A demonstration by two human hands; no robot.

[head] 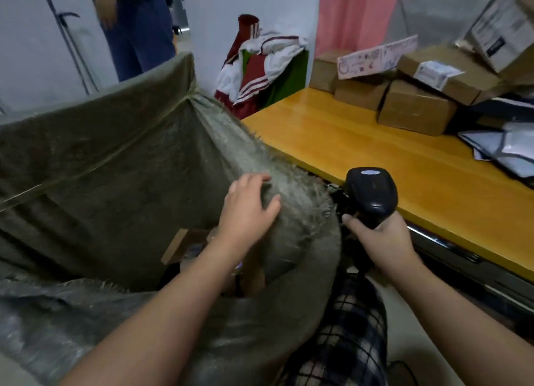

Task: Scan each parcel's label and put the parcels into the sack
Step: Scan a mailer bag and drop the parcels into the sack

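Left hand (248, 206) lies with fingers loose and spread on the frayed, rolled rim of the sack (115, 154), holding nothing. Whether it presses the cloth down or only touches it I cannot tell. Right hand (381, 241), just beside it across the rim, is wrapped round the grip of the scanner (371, 192), whose head points away from me toward the table (332, 143).

From the head view, one parcel (185, 247) lies down inside the sack, below my left wrist and partly hidden by the forearm. More boxes (416, 108) are stacked on the table well beyond the right hand, ahead and to its right. Flat mailers (508, 148) lie nearer, off to that hand's right.

I judge the sack soft and limp, woven cloth that will fold shut unless the rim is held. The left hand is best placed at the rolled edge, where the fabric is thickest. The boxes look like stiff cardboard, probably light and not slippery. I would take one across its top, thumb and fingers on opposite faces, label up for the scanner. The mailers look slick and floppy, so I would pinch those at an edge.
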